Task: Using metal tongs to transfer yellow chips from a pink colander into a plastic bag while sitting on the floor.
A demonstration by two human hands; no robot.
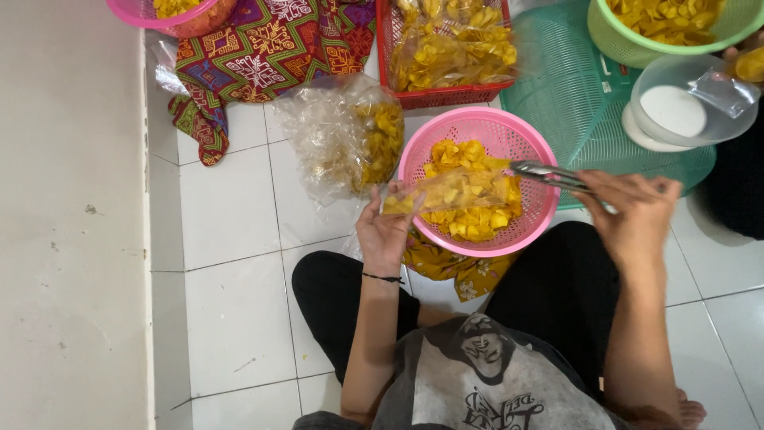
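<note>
My left hand (384, 229) holds a small clear plastic bag (446, 192) partly filled with yellow chips, held sideways over a pink basket (482, 126) of the same chips. My right hand (634, 213) grips metal tongs (549, 175) whose tips point into the mouth of the bag. I sit cross-legged on the white tiled floor in black trousers, with the basket in front of my knees.
A large clear bag of chips (346, 135) lies left of the pink basket. A red crate (446, 48) with bagged chips stands behind it. At right are a green lid (573, 95), a green basket (668, 28) of chips and a clear bowl (684, 99). Patterned cloth (263, 56) lies at back left.
</note>
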